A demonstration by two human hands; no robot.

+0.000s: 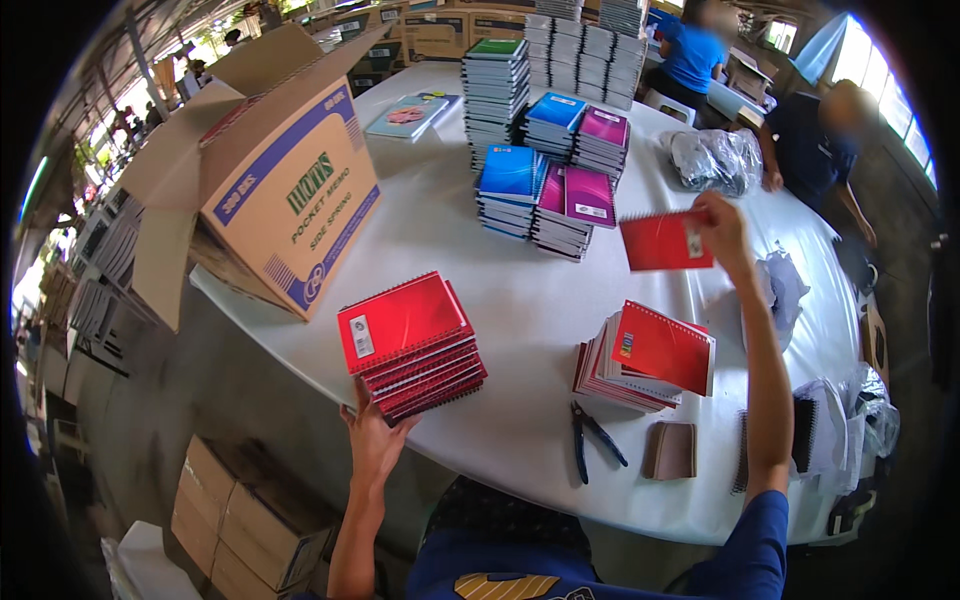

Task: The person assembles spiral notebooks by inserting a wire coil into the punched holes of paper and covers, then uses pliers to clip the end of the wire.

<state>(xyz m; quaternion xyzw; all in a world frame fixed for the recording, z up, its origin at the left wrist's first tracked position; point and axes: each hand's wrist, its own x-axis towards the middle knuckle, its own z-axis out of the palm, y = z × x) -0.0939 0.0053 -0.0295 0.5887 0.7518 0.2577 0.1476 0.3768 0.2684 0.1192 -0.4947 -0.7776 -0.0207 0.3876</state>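
A stack of red spiral notebooks (pixel 405 325) stands at the table's near left edge. My left hand (pixel 376 440) is closed against its near corner, with part of the fingers hidden by the stack. Raised over the right side of the table, my right hand (pixel 727 238) grips one red spiral notebook (pixel 655 243) by its right end. Below that notebook is a second, looser pile of red notebooks (pixel 660 350), fanned unevenly. Dark-handled pliers (pixel 592 445) lie spread in front of this pile, beside a small brown block (pixel 672 451).
An open cardboard carton (pixel 290 205) tilts at the left. Stacks of green (pixel 496 100), blue (pixel 512 175) and purple notebooks (pixel 588 195) stand mid-table. Plastic-wrapped goods (pixel 712 160) and crumpled wrapping (pixel 785 295) lie right. Two people work beyond; boxes (pixel 240 510) sit on the floor.
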